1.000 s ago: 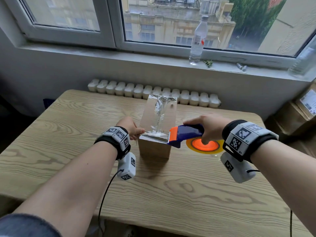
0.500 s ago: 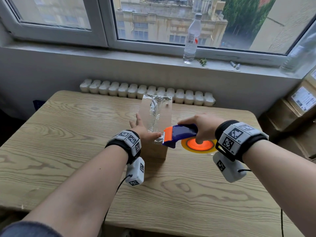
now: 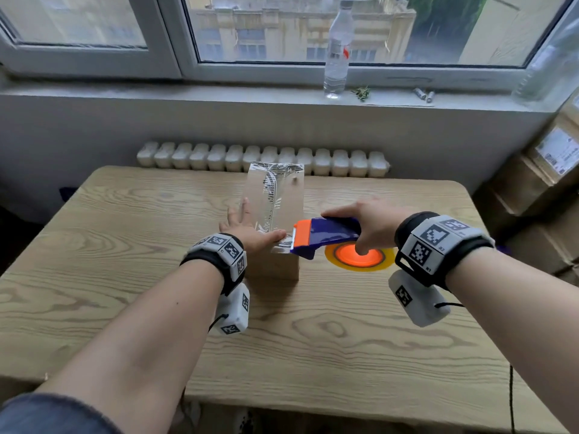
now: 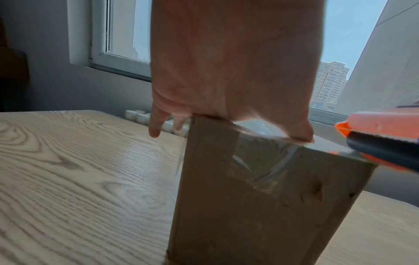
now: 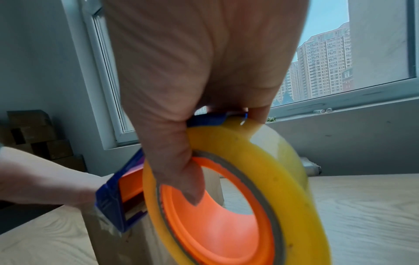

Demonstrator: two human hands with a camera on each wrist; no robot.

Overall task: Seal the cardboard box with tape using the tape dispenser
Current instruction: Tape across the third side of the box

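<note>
A tall cardboard box (image 3: 272, 265) stands mid-table, its top covered with clear tape (image 3: 275, 195). My left hand (image 3: 247, 228) lies flat on the box's near left edge with fingers spread, the thumb pressing the tape at the front rim. In the left wrist view the tape (image 4: 256, 161) folds down over the box's front face (image 4: 260, 215). My right hand (image 3: 372, 225) grips the blue and orange tape dispenser (image 3: 326, 234), whose orange blade end sits at the box's near right corner. In the right wrist view my thumb hooks into the orange core of the yellow tape roll (image 5: 260, 161).
The wooden table (image 3: 125, 245) has bare surface on both sides of the box. A water bottle (image 3: 336, 57) stands on the windowsill, a white radiator (image 3: 263, 159) runs behind the table, and stacked cardboard cartons (image 3: 539, 183) are at the right.
My left hand has left its curled hold at the box's near left corner and now lies flat on top with fingers spread. The dispenser has stayed at the near right corner.
</note>
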